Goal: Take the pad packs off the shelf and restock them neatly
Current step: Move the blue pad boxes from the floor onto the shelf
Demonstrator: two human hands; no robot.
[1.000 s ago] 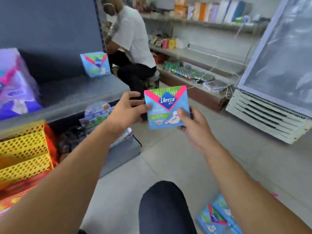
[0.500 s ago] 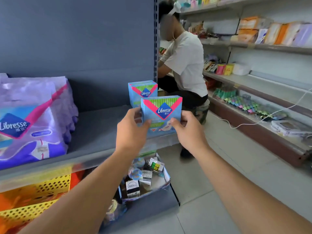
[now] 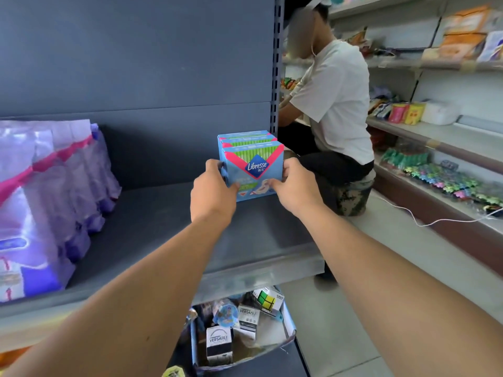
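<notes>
A small blue Libresse pad pack [image 3: 254, 165] with a pink and green top stands on the dark grey shelf [image 3: 168, 227], directly in front of another identical pack [image 3: 242, 137] at the shelf's right end. My left hand [image 3: 213, 190] grips the front pack's left side and my right hand [image 3: 295, 187] grips its right side, thumbs on the front face. Large purple Libresse packs [image 3: 49, 202] stand in a row at the shelf's left.
A seated person in a white shirt [image 3: 333, 104] works just right of the shelf's upright post. Below the shelf sits a box of small goods [image 3: 242, 330]. Another shelving unit with assorted products [image 3: 441, 170] runs along the right, with a white cable [image 3: 424, 221] trailing over it.
Both hands carried the blue pack up from floor level and forward onto the shelf, setting it in front of the pack standing there. My view swung left toward the shelf.
</notes>
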